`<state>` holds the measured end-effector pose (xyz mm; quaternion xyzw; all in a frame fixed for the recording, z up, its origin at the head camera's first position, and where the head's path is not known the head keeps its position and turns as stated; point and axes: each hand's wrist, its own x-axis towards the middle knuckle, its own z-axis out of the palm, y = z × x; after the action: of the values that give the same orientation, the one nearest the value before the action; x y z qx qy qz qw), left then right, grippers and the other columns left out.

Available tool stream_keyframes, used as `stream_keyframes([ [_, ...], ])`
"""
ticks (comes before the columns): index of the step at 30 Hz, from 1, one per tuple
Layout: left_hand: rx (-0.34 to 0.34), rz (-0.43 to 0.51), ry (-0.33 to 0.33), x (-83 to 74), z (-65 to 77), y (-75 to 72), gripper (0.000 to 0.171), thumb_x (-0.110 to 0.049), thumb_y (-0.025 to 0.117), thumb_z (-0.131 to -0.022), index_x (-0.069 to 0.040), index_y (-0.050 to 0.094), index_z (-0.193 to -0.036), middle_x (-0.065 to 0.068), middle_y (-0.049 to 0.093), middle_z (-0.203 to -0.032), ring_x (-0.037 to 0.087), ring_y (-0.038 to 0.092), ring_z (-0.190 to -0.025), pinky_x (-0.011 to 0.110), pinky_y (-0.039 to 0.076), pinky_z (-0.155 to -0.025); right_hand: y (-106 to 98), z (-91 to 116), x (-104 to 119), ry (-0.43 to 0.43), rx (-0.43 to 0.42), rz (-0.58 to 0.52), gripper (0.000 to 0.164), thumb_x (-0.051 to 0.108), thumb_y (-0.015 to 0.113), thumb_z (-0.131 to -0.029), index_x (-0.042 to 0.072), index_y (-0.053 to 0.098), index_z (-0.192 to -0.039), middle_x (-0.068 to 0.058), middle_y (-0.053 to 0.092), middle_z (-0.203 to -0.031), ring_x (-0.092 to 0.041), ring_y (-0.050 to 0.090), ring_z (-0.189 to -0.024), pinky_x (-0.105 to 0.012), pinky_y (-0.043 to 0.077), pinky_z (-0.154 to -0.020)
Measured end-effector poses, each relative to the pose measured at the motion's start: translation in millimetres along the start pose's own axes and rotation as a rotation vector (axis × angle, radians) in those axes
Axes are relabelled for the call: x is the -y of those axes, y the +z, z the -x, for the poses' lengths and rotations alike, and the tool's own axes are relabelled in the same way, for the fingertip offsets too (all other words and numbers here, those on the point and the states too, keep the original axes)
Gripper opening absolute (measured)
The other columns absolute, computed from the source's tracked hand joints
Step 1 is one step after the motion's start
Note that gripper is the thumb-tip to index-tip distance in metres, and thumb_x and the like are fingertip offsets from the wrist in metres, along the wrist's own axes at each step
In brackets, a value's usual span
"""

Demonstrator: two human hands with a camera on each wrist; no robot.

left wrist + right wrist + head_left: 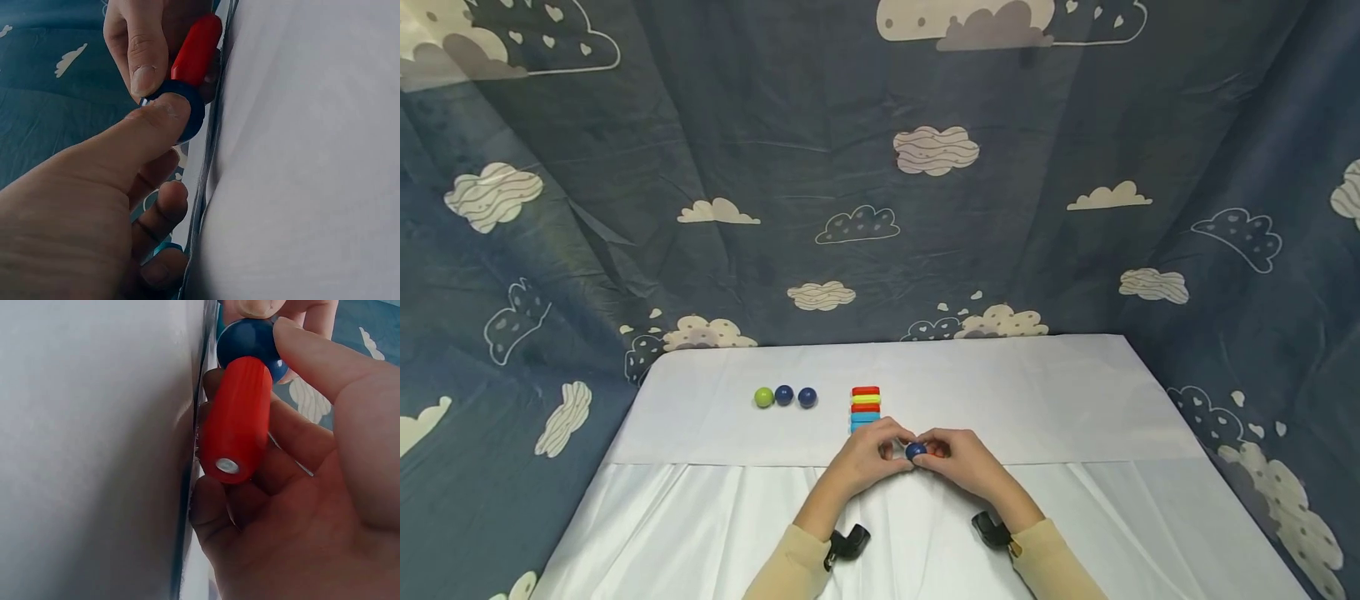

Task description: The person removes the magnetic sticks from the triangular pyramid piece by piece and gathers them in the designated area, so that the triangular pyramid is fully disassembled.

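Both hands meet over the front middle of the table in the head view. My left hand (868,457) pinches a dark blue ball (915,451), its thumb pressing on the near side in the left wrist view. From the other side my right hand (970,460) holds the same ball with its thumb tip on it. A red rod (236,419) with a metal dot in its end butts against the ball. Fingers of the right hand curl behind that rod in the right wrist view.
Just beyond the left hand lies a column of several red, yellow-green and light blue rods (865,408). Farther left sit a green ball (763,397) and two blue balls (807,397) in a row. A white cloth covers the table (1000,383); dark cloud-print fabric (775,167) surrounds it.
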<state>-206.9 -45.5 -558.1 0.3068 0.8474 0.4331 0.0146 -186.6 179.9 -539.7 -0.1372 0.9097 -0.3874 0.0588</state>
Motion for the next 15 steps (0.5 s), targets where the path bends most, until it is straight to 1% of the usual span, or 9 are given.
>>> stream_keyframes([
  [4, -0.006, 0.006, 0.005, 0.7, 0.3, -0.3, 0.027, -0.023, 0.086, -0.091, -0.023, 0.078, -0.117, -0.005, 0.072, -0.104, 0.003, 0.056, -0.075, 0.017, 0.049, -0.069, -2.6, 0.0, -4.6, -0.004, 0.014, -0.021, 0.032, 0.034, 0.079, -0.096, 0.016, 0.077, -0.121, 0.008, 0.070, -0.090, -0.008, 0.058, -0.080, -0.023, 0.047, -0.074],
  [8, -0.032, 0.019, -0.006, 2.1, 0.7, -0.8, 0.025, -0.025, 0.086, -0.091, -0.024, 0.077, -0.115, -0.005, 0.070, -0.101, 0.004, 0.056, -0.074, 0.018, 0.048, -0.069, -6.0, -0.9, -10.4, 0.019, 0.024, -0.048, 0.029, 0.034, 0.080, -0.095, 0.021, 0.077, -0.121, 0.006, 0.076, -0.103, -0.009, 0.063, -0.089, -0.030, 0.052, -0.084],
  [10, -0.045, 0.035, -0.036, 2.1, 1.2, -1.2, 0.025, -0.027, 0.085, -0.091, -0.024, 0.077, -0.114, -0.005, 0.069, -0.095, 0.003, 0.055, -0.073, 0.019, 0.048, -0.069, -7.7, -1.3, -13.4, 0.047, 0.021, -0.065, 0.026, 0.034, 0.080, -0.095, 0.024, 0.078, -0.119, 0.004, 0.077, -0.110, -0.012, 0.063, -0.093, -0.034, 0.053, -0.087],
  [12, -0.059, 0.054, -0.079, 1.4, 1.8, -1.7, 0.025, -0.029, 0.085, -0.092, -0.024, 0.077, -0.115, -0.007, 0.067, -0.087, 0.001, 0.054, -0.071, 0.020, 0.047, -0.068, -9.3, -1.7, -16.0, 0.080, 0.017, -0.088, 0.025, 0.033, 0.080, -0.095, 0.025, 0.078, -0.118, 0.002, 0.076, -0.114, -0.014, 0.062, -0.095, -0.034, 0.053, -0.087],
  [15, -0.070, 0.086, -0.140, -0.4, 2.5, -2.6, 0.026, -0.032, 0.084, -0.092, -0.024, 0.077, -0.116, -0.009, 0.065, -0.077, 0.000, 0.054, -0.069, 0.021, 0.046, -0.067, -12.0, -1.8, -20.1, 0.104, 0.014, -0.136, 0.025, 0.032, 0.080, -0.095, 0.022, 0.078, -0.118, -0.001, 0.076, -0.114, -0.016, 0.062, -0.092, -0.031, 0.054, -0.082],
])
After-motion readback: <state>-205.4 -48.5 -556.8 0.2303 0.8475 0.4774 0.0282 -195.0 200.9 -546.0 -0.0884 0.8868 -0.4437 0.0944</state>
